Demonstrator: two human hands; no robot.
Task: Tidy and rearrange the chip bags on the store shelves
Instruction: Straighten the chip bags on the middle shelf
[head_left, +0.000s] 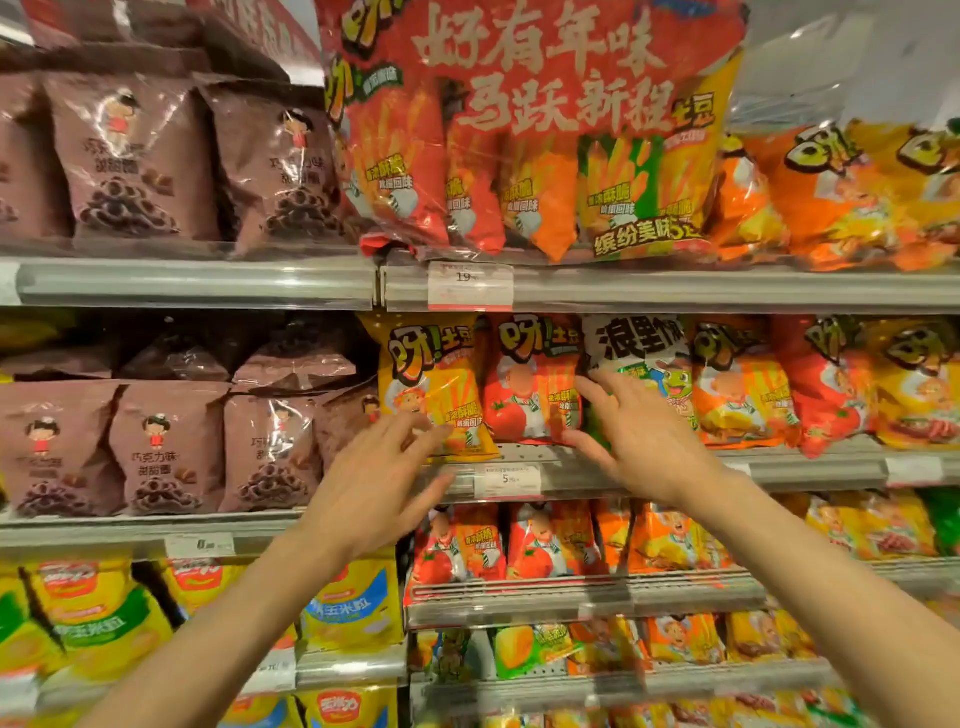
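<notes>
On the middle shelf stand a yellow chip bag, a red tomato chip bag and a black-and-white bag with a frog figure. My left hand reaches toward the yellow bag's lower edge with fingers straight, holding nothing. My right hand is spread in front of the frog bag, its fingertips at the gap between the red bag and the frog bag; whether they touch is unclear.
A big red multipack stands on the shelf above, orange packs to its right. Brown chocolate-ring bags fill the left shelves. Smaller red and orange bags and yellow corn-snack bags sit lower down. Price tags line the rails.
</notes>
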